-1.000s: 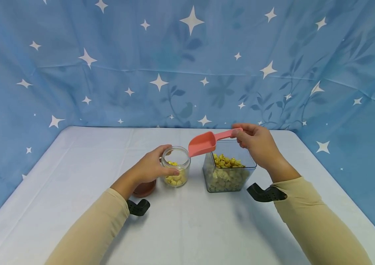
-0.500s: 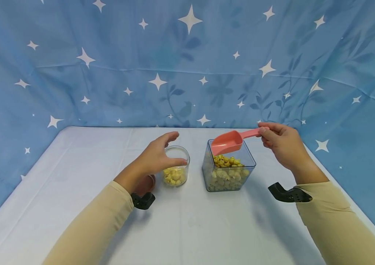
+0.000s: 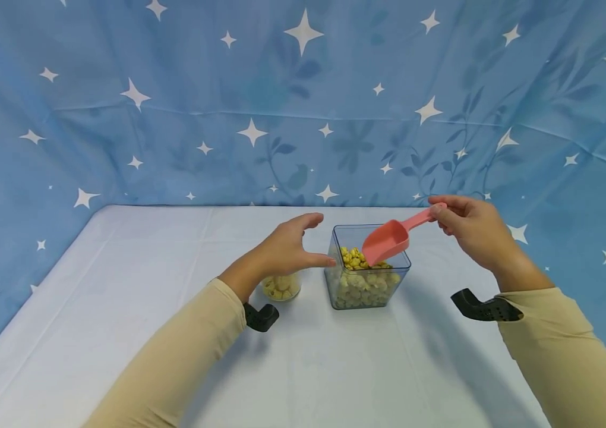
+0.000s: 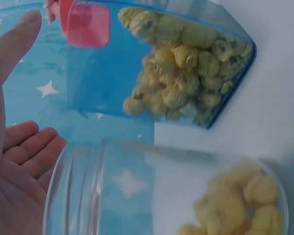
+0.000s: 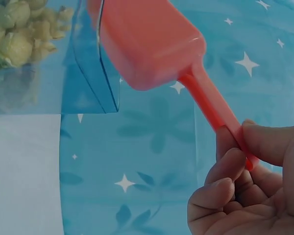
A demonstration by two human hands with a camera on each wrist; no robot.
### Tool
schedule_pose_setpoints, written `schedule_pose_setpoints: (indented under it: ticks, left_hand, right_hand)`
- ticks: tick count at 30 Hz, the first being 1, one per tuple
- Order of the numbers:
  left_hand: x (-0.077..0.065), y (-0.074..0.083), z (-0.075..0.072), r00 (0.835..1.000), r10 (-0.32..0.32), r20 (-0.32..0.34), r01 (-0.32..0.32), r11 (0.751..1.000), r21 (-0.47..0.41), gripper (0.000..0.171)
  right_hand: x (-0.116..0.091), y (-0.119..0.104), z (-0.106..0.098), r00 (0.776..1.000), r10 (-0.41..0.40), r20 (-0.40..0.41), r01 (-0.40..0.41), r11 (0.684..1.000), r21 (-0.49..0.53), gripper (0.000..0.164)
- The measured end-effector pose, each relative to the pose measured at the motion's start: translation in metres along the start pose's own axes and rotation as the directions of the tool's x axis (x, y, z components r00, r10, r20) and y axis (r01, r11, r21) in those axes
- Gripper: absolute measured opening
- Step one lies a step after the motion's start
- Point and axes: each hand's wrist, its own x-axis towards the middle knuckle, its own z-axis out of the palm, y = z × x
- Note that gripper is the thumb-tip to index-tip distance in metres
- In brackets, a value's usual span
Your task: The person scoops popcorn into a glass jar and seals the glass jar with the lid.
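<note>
My right hand [image 3: 476,232] pinches the handle of a pink scoop [image 3: 387,241] between thumb and fingers. The scoop's bowl tips down over the mouth of a clear square container [image 3: 364,297] partly filled with popcorn [image 5: 17,36]. My left hand [image 3: 287,246] holds nothing; its thumb and fingers are spread wide just left of the container. Under that hand stands a clear round jar [image 3: 281,288], its upper part hidden in the head view. In the left wrist view the jar is close in front, with popcorn pieces [image 4: 235,200] at its bottom.
A white cloth [image 3: 335,368] covers the table. Behind it hangs a blue curtain [image 3: 185,89] with white stars. Black camera bands [image 3: 262,318] sit on both wrists.
My left hand has let go of the jar and moved right toward the container. The right hand has carried the scoop to the right, from beside the jar to over the container, tilting it down.
</note>
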Motion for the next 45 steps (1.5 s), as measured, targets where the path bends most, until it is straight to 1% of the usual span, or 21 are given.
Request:
schedule_pose_setpoints:
  ticks: [2, 5, 11, 16, 19, 24, 27, 31, 35, 38, 45]
  left_hand:
    - [0.004, 0.002, 0.004, 1.0, -0.007, 0.018, 0.007, 1.0, 0.016, 0.094]
    - [0.01, 0.004, 0.01, 0.999, -0.008, 0.036, 0.007, 1.0, 0.028, 0.094]
    - [0.018, 0.007, 0.019, 0.999, 0.004, 0.044, -0.006, 0.999, 0.042, 0.096]
    - [0.02, 0.01, 0.02, 0.998, 0.003, 0.065, -0.008, 0.997, 0.077, 0.097]
    - [0.022, 0.012, 0.019, 0.997, 0.002, 0.075, -0.009, 0.995, 0.098, 0.098]
    - [0.024, 0.013, 0.019, 0.997, 0.001, 0.078, -0.01, 0.993, 0.118, 0.098]
    - [0.024, 0.014, 0.02, 0.997, -0.006, 0.077, -0.003, 0.992, 0.123, 0.098]
    - [0.024, 0.014, 0.02, 0.997, -0.018, 0.076, 0.008, 0.992, 0.126, 0.099]
    - [0.025, 0.014, 0.02, 0.996, -0.022, 0.082, 0.012, 0.992, 0.123, 0.099]
    - [0.025, 0.015, 0.021, 0.996, -0.024, 0.085, 0.013, 0.992, 0.126, 0.1]
    - [0.025, 0.016, 0.021, 0.996, -0.033, 0.088, 0.022, 0.993, 0.117, 0.1]
  right_hand:
    - [0.001, -0.002, -0.001, 1.0, -0.011, 0.002, 0.011, 0.999, -0.048, 0.05]
    - [0.002, -0.007, -0.002, 0.999, -0.033, 0.014, 0.034, 0.996, -0.088, 0.049]
    - [0.004, -0.018, -0.005, 0.996, -0.07, 0.055, 0.078, 0.984, -0.16, 0.047]
    - [0.005, -0.028, -0.004, 0.991, -0.092, 0.098, 0.111, 0.972, -0.21, 0.045]
    - [0.004, -0.034, -0.003, 0.986, -0.107, 0.132, 0.137, 0.958, -0.252, 0.044]
    - [0.002, -0.042, 0.002, 0.979, -0.102, 0.174, 0.152, 0.94, -0.304, 0.04]
    - [0.002, -0.044, 0.009, 0.977, -0.096, 0.192, 0.15, 0.944, -0.294, 0.038]
    - [0.0, -0.038, 0.024, 0.971, -0.087, 0.224, 0.146, 0.954, -0.263, 0.036]
    - [-0.004, -0.029, 0.037, 0.975, -0.063, 0.215, 0.113, 0.967, -0.23, 0.035]
    - [-0.007, -0.023, 0.039, 0.981, -0.053, 0.185, 0.091, 0.975, -0.203, 0.034]
    - [-0.012, -0.012, 0.038, 0.985, -0.043, 0.166, 0.065, 0.989, -0.131, 0.04]
